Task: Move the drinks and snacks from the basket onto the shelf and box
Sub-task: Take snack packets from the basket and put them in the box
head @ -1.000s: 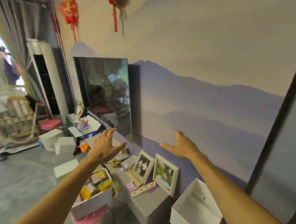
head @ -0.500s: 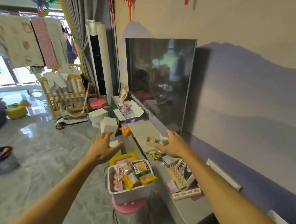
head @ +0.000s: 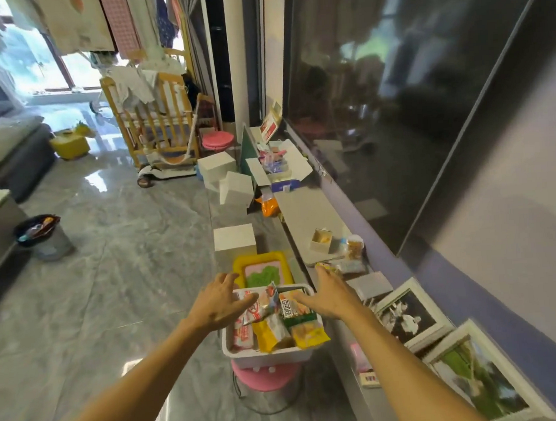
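Observation:
A white basket (head: 266,357) sits on a pink stool (head: 264,378) and holds several snack packets: red-and-white ones (head: 259,304), a yellow one (head: 271,336), a green-and-orange one (head: 300,308). My left hand (head: 215,303) hovers over the basket's left rim, fingers spread, holding nothing. My right hand (head: 329,293) hovers over the right rim, also open. The long grey shelf (head: 306,215) runs along the wall under the TV. On it stand a small open box (head: 321,240) and a small bottle (head: 353,246).
A yellow tray (head: 262,271) and a white box (head: 234,240) lie on the floor beyond the basket. Framed pictures (head: 406,313) lean on the shelf at the right. An open carton (head: 277,164), white boxes, a crib (head: 154,120) and a bin (head: 44,236) stand farther off.
The view has swung left and down from the wall to the basket. Both hands have dropped closer together, to just over the basket's rim.

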Available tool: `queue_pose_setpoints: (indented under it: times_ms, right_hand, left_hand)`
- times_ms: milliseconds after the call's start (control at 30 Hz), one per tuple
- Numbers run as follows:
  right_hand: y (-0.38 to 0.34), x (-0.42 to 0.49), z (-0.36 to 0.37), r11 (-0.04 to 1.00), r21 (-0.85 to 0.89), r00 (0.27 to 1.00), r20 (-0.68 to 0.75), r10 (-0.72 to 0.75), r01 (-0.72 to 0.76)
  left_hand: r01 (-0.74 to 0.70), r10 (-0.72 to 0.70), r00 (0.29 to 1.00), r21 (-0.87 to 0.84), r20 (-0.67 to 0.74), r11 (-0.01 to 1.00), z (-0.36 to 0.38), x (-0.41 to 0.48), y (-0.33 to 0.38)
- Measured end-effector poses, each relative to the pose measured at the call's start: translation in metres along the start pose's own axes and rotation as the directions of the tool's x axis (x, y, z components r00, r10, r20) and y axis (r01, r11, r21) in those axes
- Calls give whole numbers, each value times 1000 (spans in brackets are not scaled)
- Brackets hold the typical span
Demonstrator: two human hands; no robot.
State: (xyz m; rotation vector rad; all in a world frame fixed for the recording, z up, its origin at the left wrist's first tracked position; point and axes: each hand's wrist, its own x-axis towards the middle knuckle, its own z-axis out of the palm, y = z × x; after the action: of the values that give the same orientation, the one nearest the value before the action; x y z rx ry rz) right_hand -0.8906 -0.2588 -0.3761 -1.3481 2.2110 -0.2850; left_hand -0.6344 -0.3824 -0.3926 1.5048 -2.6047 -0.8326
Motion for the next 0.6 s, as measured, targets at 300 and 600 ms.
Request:
queue_pose_setpoints:
  times_ms: [300,600]
  right_hand:
    - [46,135,137,1000,-24,967,255,9,-3]
    - [110,262,307,849,-415,900,410,-147,328]
  left_hand:
    - [64,-74,988,77,136,995,94,140,-55]
    - [-65,14,987,315,162,947,241,293,-164]
